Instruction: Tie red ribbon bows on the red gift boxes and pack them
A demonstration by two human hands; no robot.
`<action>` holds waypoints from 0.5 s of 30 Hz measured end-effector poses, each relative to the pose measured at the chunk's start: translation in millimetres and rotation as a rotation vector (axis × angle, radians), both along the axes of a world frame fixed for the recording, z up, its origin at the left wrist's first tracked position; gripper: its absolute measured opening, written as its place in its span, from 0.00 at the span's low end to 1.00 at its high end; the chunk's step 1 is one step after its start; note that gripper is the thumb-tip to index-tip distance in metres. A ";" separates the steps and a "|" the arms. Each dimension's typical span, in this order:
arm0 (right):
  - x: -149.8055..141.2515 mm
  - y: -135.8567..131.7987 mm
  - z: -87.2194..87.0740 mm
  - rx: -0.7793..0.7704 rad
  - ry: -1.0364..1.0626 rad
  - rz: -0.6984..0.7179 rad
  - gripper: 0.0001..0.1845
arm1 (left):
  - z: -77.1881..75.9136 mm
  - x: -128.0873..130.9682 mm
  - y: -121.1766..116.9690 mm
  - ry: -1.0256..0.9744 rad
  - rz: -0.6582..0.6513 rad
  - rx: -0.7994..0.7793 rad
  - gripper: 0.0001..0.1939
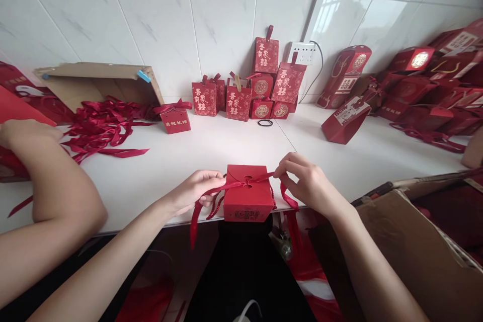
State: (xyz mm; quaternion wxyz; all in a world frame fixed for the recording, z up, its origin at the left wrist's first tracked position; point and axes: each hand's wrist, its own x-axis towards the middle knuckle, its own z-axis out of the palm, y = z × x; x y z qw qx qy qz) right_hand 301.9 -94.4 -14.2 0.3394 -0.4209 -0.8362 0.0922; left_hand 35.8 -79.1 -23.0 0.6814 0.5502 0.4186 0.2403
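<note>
A red gift box [249, 201] sits at the table's front edge, right before me. A dark red ribbon [230, 186] crosses its top, with a knot or crossing at the middle by the lid's cut-out. My left hand [202, 186] pinches one side of the ribbon, and its loose tail hangs below the table edge. On the other side my right hand [302, 176] grips the ribbon's other end, its tail looping under the fingers. Between the hands the ribbon looks taut. Twisted cord handles show at both sides of the box.
At left, a cardboard box [101, 73] lies behind a heap of ribbons [98, 126]; another person's arm [64, 176] reaches in there. Several small red boxes [237, 103] stand by the wall. More red boxes [418, 85] are piled at right, above an open carton [407, 231].
</note>
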 end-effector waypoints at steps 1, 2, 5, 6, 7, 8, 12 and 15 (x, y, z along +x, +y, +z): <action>0.0 -2.9 -1.0 0.150 -0.085 -0.029 0.12 | -0.4 -0.2 -0.6 0.000 0.002 -0.001 0.18; 0.3 -5.6 -2.1 0.268 -0.168 -0.045 0.12 | -0.9 -0.4 -1.2 0.003 0.006 -0.003 0.18; 2.7 -10.8 -7.4 0.502 -0.331 -0.058 0.12 | -2.6 -0.4 -2.5 0.026 0.014 0.002 0.17; 4.1 -11.0 -10.5 0.546 -0.360 -0.061 0.12 | -3.2 -0.3 -2.6 0.033 0.015 0.004 0.17; 5.8 -10.3 -14.1 0.568 -0.384 -0.068 0.13 | -3.6 0.0 -2.6 0.039 0.018 0.005 0.16; 7.9 -9.1 -18.2 0.560 -0.402 -0.080 0.14 | -3.9 0.3 -2.5 0.040 0.023 0.006 0.17; 18.3 -4.9 -29.0 0.226 -0.382 -0.094 0.13 | -3.6 1.7 -2.3 0.017 0.036 0.006 0.17; 20.3 -7.3 -22.4 -0.092 -0.161 -0.089 0.06 | -2.6 2.8 -2.3 0.001 0.034 -0.013 0.18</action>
